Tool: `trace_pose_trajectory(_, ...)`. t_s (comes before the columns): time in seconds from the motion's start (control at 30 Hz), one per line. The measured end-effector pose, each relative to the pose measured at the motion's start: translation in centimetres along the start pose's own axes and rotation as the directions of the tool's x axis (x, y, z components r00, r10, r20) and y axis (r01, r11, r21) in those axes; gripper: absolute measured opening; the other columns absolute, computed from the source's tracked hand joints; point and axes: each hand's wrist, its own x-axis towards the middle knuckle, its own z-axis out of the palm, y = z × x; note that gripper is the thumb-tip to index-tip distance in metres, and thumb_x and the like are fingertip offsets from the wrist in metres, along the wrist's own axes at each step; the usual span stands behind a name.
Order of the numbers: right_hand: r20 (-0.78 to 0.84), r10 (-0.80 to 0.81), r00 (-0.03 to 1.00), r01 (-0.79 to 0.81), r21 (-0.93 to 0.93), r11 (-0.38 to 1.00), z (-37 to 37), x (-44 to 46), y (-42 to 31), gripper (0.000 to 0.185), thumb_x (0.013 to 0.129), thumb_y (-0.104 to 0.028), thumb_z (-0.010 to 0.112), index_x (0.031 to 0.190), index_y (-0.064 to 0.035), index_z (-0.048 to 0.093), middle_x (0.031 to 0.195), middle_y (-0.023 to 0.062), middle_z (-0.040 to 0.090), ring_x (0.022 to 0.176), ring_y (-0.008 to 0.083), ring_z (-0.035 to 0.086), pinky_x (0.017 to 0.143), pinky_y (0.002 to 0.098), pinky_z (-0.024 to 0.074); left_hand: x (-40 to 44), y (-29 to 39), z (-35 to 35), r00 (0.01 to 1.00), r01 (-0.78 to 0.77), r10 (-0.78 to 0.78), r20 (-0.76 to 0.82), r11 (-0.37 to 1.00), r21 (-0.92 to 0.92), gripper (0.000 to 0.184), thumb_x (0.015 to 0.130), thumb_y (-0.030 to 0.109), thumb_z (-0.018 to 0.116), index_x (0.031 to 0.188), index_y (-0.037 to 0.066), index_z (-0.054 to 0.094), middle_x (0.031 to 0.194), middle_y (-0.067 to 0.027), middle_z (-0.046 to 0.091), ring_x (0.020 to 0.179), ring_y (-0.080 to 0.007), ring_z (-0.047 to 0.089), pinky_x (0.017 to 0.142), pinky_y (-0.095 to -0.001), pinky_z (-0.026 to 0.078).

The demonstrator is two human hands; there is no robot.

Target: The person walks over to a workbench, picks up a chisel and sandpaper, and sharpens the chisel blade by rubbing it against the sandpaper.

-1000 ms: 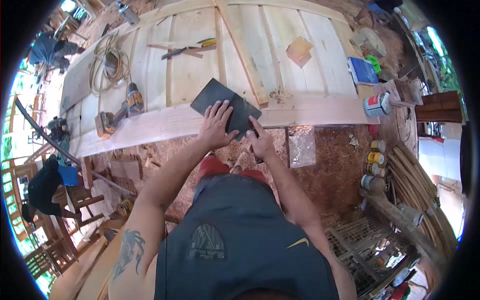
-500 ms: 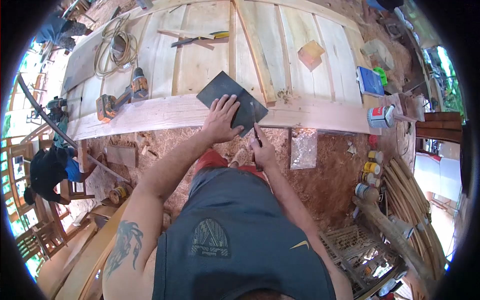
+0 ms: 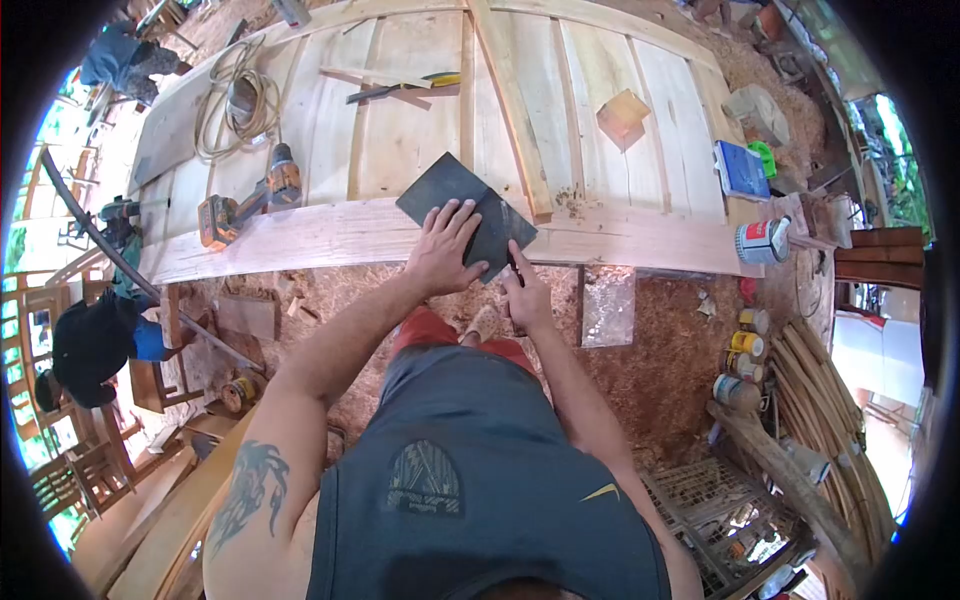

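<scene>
Hands (image 3: 442, 248) hold sheet (image 3: 440, 187) and tool (image 3: 516, 268); shirt (image 3: 490, 420) bears swoosh (image 3: 602, 493)

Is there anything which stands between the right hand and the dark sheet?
Nothing visible stands in the way. The right hand, gripping a thin tool, is right at the near right edge of the dark sheet. The left hand lies on the sheet, further left.
</scene>
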Motion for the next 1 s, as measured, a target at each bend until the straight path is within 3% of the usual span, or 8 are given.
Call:
trace_pose_trajectory(0.13,-0.065,-0.188,0.980,0.182,-0.098,0.979,0.7,-1.5,3.3,0.057,0.103,-0.030,0.063,0.159,-0.0275,0.050,0.140,0.0251,0.065,0.124,0.0383,0.069,0.102,0.0451,0.0554,0.1,0.0,-0.1,1.000,0.019,-0.019,0.017,1.000,0.002,0.090,0.086,0.052,0.074,0.155,0.002,0.046,0.168,-0.0200,0.035,0.157,-0.0417,0.027,0.130,-0.0569,0.019)
trace_pose_trajectory(0.33,0.015,-0.033,0.999,0.034,-0.040,0.999,-0.3,-0.3,0.8,0.058,0.103,-0.030,0.062,0.159,-0.0290,0.050,0.146,0.0204,0.064,0.131,0.0362,0.065,0.106,0.0413,0.0539,0.0,0.3,-0.2,1.000,0.009,-0.009,0.023,1.000,-0.003,0.090,0.086,0.052,0.074,0.155,0.001,0.045,0.168,-0.0207,0.035,0.157,-0.0422,0.027,0.130,-0.0573,0.019)
trace_pose_trajectory(0.5,-0.058,-0.268,0.962,0.256,-0.158,0.954,0.1,-3.9,3.3,0.058,0.103,-0.026,0.063,0.159,-0.0276,0.050,0.130,0.0228,0.073,0.111,0.0373,0.075,0.095,0.0444,0.0577,0.0,0.0,-0.1,1.000,0.001,-0.001,0.009,1.000,-0.011,0.091,0.086,0.052,0.074,0.155,0.000,0.045,0.168,-0.0211,0.035,0.157,-0.0426,0.027,0.129,-0.0580,0.019)
trace_pose_trajectory(0.63,0.013,-0.040,0.999,0.040,-0.023,0.999,-1.0,-2.9,-1.2,0.059,0.102,-0.024,0.062,0.160,-0.0269,0.049,0.132,0.0237,0.071,0.114,0.0403,0.073,0.097,0.0457,0.0570,-0.2,0.0,0.1,1.000,-0.005,0.005,-0.003,1.000,-0.010,0.091,0.086,0.052,0.074,0.155,0.000,0.045,0.168,-0.0210,0.035,0.157,-0.0427,0.027,0.129,-0.0583,0.019)
trace_pose_trajectory(0.73,-0.028,-0.036,0.999,0.033,-0.094,0.995,-0.4,0.4,-0.9,0.060,0.102,-0.023,0.061,0.160,-0.0270,0.048,0.119,0.0227,0.076,0.098,0.0415,0.076,0.087,0.0465,0.0597,-0.1,0.1,-0.3,1.000,-0.007,0.007,0.004,1.000,-0.007,0.091,0.086,0.052,0.075,0.154,0.000,0.045,0.168,-0.0209,0.035,0.157,-0.0424,0.027,0.129,-0.0583,0.019)
trace_pose_trajectory(0.83,-0.178,-0.535,0.826,0.469,-0.310,0.827,0.6,-1.4,4.4,0.060,0.102,-0.025,0.062,0.161,-0.0270,0.048,0.102,0.0216,0.078,0.075,0.0425,0.073,0.073,0.0466,0.0600,0.2,-0.1,-0.2,1.000,-0.008,0.008,-0.008,1.000,-0.012,0.091,0.085,0.051,0.075,0.154,0.000,0.046,0.167,-0.0206,0.036,0.156,-0.0421,0.027,0.129,-0.0582,0.019)
trace_pose_trajectory(0.87,-0.104,-0.274,0.956,0.240,-0.260,0.935,0.3,-3.0,6.0,0.062,0.102,-0.023,0.064,0.161,-0.0267,0.047,0.115,0.0183,0.078,0.072,0.0333,0.073,0.070,0.0388,0.0609,0.1,-0.1,-0.1,1.000,-0.005,0.005,-0.012,1.000,-0.016,0.091,0.085,0.051,0.075,0.154,0.000,0.045,0.167,-0.0204,0.036,0.156,-0.0420,0.027,0.129,-0.0582,0.019)
trace_pose_trajectory(1.0,-0.012,-0.215,0.977,0.215,0.092,0.972,-2.8,-6.3,5.5,0.066,0.102,-0.017,0.065,0.163,-0.0267,0.043,0.116,0.0158,0.077,0.064,0.0198,0.070,0.061,0.0329,0.0593,0.1,0.0,-0.2,1.000,0.011,-0.011,0.002,0.999,-0.035,0.090,0.085,0.052,0.075,0.154,0.001,0.046,0.167,-0.0197,0.035,0.156,-0.0421,0.027,0.129,-0.0582,0.020)
